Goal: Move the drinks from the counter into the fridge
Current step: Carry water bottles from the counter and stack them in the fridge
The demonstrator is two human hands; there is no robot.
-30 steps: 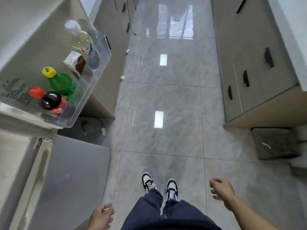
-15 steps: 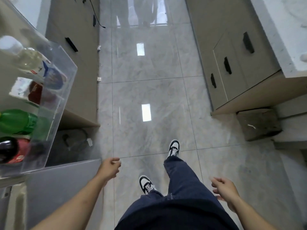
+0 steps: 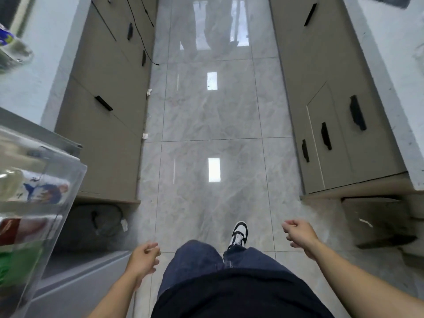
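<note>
both hands free above the grey tile floor

left hand point(image 3: 143, 258) low in the frame beside the dark blue trouser leg point(image 3: 195, 260), fingers loosely curled, holding nothing. right hand point(image 3: 300, 235) out to the other side and a little further forward, fingers likewise loosely curled around nothing. both bare forearms reaching in from the bottom edge, well apart from each other.

at the left edge, clear plastic fridge door shelf point(image 3: 66, 203) with drinks standing inside, blurred through the wall: pale bottle with a blue and white label point(image 3: 43, 189) furthest forward, red-labelled drink point(image 3: 20, 228) next, green bottle point(image 3: 16, 262) nearest. below the shelf, flat grey fridge panel point(image 3: 75, 281). near the top left corner, clear blurred container with a blue and yellow label point(image 3: 11, 49) over the pale counter point(image 3: 29, 88); cannot tell what it is.

one black and white sneaker point(image 3: 239, 232) on the glossy grey marble-look tiles point(image 3: 213, 125), just ahead of the knees. beige cabinets with black handles point(image 3: 107, 125) along the left, matching beige cabinets point(image 3: 339, 143) under a white speckled worktop point(image 3: 394, 92) along the right. thin black cable point(image 3: 142, 40) hanging down the left cabinet fronts.
</note>
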